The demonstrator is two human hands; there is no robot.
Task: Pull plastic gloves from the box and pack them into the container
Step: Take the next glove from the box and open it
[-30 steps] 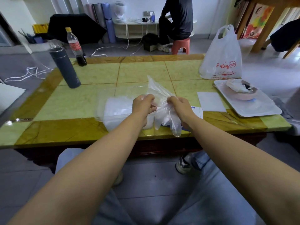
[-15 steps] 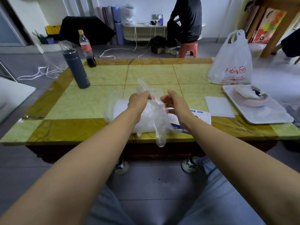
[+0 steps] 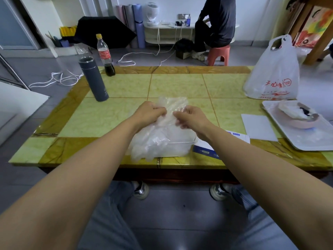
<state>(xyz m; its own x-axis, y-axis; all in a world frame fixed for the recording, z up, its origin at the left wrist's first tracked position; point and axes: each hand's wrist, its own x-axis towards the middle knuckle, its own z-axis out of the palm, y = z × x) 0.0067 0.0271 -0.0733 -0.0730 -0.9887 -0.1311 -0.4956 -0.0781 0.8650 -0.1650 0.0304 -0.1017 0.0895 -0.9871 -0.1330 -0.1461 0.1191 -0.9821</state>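
Both forearms come in from the lower corners and converge over the near half of the table.

Left hand: back turned up, fingers curled inward, pinching a crumpled clear plastic glove. Right hand: mirrored posture, fingers curled, pinching the same film. The hands are close together with the film bunched between them. Whether they touch cannot be told.

The film stands up in a wrinkled tuft just beyond the knuckles and hangs loose below the grip.

Directly beneath the grip is the container, a clear plastic tub holding a pale heap of gloves. Some film spills over its near left corner, and glove fingers show there.

Hard to read:
- Where the held glove ends and the heap begins, since it is all transparent.
- The fingertips of both hands, which are tucked into the film.
- The far rim of the container, which is behind the hands.

The box, blue and white, lies flat just right of the container, below the right wrist. The forearm covers most of it, so its opening is not visible.

Left of the grip and farther back, a dark flask stands upright, with a cola bottle behind it. Right of the grip:
- a white card;
- past it, a white tray carrying a pink bowl, the tray cut off by the frame edge;
- beyond those, a white plastic bag.
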